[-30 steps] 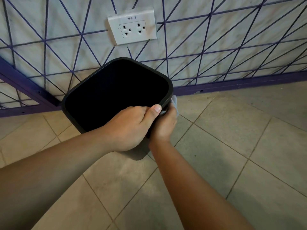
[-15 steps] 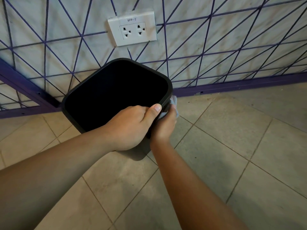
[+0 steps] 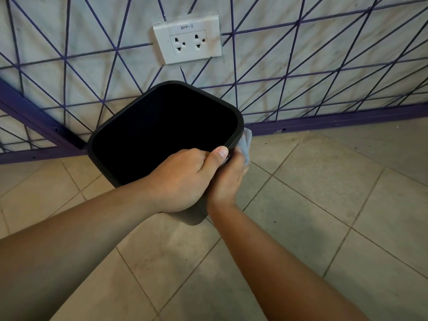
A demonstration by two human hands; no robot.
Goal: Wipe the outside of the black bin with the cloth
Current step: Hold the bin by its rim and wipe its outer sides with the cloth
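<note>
The black bin [image 3: 108, 126] stands on the tiled floor by the wall, its dark square opening facing up at me. My left hand [image 3: 183, 179] grips its near rim, fingers inside and thumb along the edge. Just to the right, my right hand [image 3: 228, 179] holds a grey-blue cloth [image 3: 246, 144] against the bin's outer right side, just below the rim. Most of the cloth is hidden behind the hand and the bin's corner.
A white double socket [image 3: 187, 39] sits on the wall above the bin. The wall carries purple crossing lines, with a purple skirting [image 3: 335, 119] along its foot. Beige floor tiles [image 3: 324, 205] spread to the right and toward me.
My right hand has slid the cloth a little further up and along the bin's right side, so more cloth shows past the corner. The left hand keeps its grip.
</note>
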